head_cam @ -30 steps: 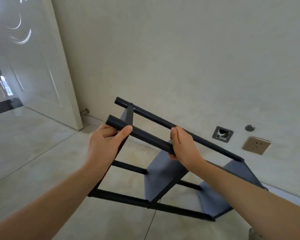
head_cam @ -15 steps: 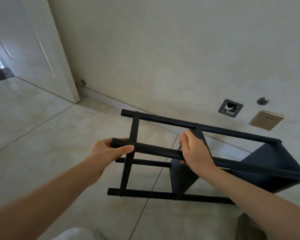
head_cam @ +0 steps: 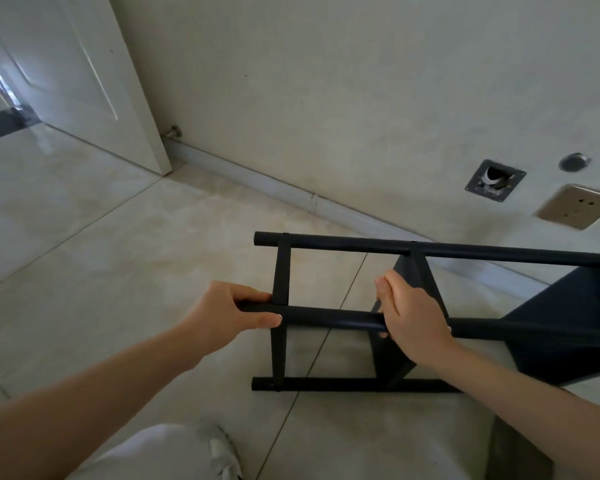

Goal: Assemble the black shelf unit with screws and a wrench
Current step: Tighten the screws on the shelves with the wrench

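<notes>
Both hands wrapped around one black tube of the shelf unit (head_cam: 430,317): left hand (head_cam: 229,315) at the tube's end beside a crossbar, right hand (head_cam: 413,315) further along near a dark shelf panel (head_cam: 575,323). Unit lying on its side over the tiled floor (head_cam: 136,254), close to the wall (head_cam: 326,98).

Pale glossy floor tiles (head_cam: 118,258) run to a cream wall (head_cam: 326,81) with a low skirting board (head_cam: 291,192). A white panelled door (head_cam: 84,71) stands open at the left, a doorstop (head_cam: 174,131) just beside its edge. A beige socket plate (head_cam: 577,206) sits low on the wall at the right.
</notes>
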